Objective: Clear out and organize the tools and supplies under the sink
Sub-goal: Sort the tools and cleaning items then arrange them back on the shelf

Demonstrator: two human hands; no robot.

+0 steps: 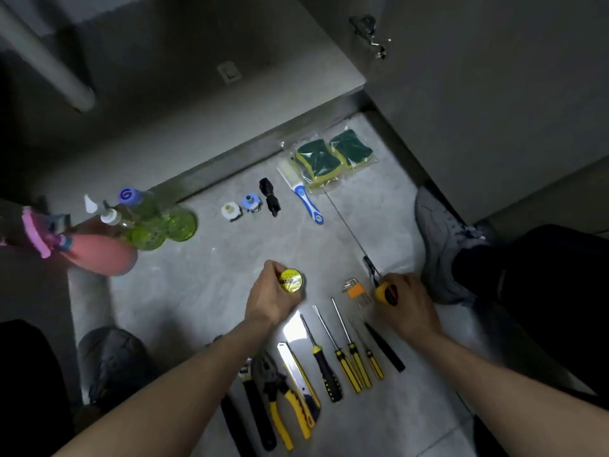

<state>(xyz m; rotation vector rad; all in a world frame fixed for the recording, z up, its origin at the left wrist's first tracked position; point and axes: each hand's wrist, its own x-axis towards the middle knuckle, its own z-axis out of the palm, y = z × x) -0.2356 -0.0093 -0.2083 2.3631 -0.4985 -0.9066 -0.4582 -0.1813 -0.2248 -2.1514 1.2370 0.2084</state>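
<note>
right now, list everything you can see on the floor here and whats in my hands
sponges: two, green and yellow, in a clear bag by the cabinet base
brush: one, blue and white handle, beside the sponges
black bundle: one, left of the brush
small rolls: two, one white, one blue, left of the bundle
bottles: about four, green and pink, far left
hex keys: one set, orange holder, beside the right hand
screwdrivers: about five, mostly yellow and black, in a row, bottom centre
utility knife: one, yellow, left of the screwdrivers
pliers: one, yellow handles, bottom
shoes: two, grey, either side
tape roll: one, yellow, in the left hand's grip
tape measure: one, yellow and black, in the right hand
left hand: holding the tape roll
right hand: on the tape measure
</note>
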